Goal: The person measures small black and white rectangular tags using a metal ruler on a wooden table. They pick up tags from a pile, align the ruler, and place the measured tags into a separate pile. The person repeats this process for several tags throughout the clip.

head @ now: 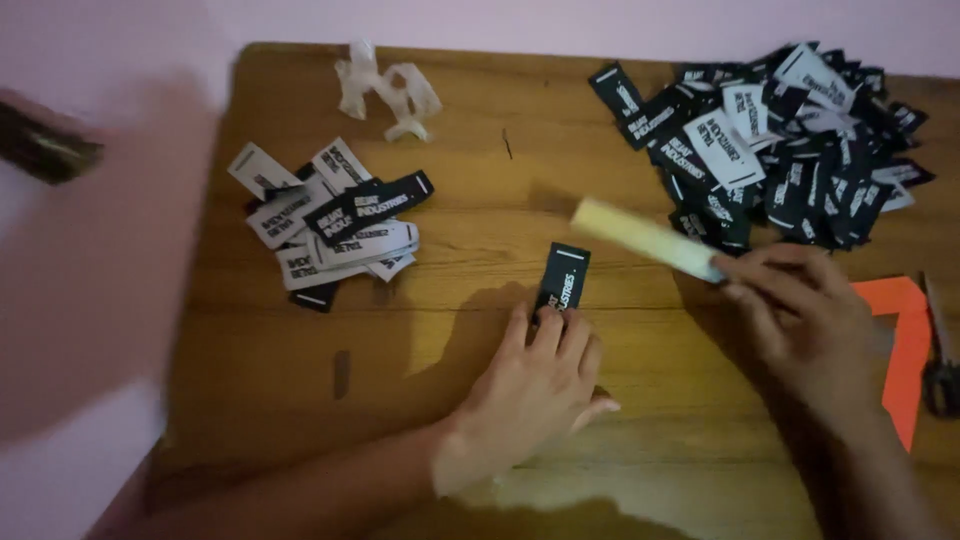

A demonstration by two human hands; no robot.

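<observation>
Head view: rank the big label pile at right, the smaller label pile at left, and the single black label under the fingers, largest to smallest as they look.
1. Big label pile
2. Smaller label pile
3. Single black label, pinned by the left hand

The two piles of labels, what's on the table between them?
In the head view, between the small pile and the big pile lie one black label under the left hand's fingertips, and bare wood.
</observation>
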